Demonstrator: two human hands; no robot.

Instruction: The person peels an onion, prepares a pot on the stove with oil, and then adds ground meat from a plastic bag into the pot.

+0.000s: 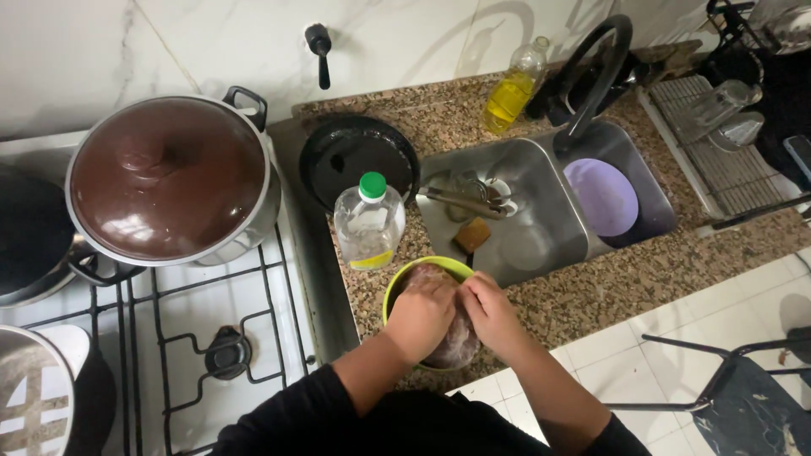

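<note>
I see both hands down in the green bowl at the front edge of the granite tabletop, just below the clear oil bottle with the green cap. The left hand lies curled over a brownish mass in the bowl, pressing on it; the right hand cups it from the side, fingertips meeting the left. The mass looks lumpy, so I judge the working partway done. Both forearms angle inward from below.
</note>
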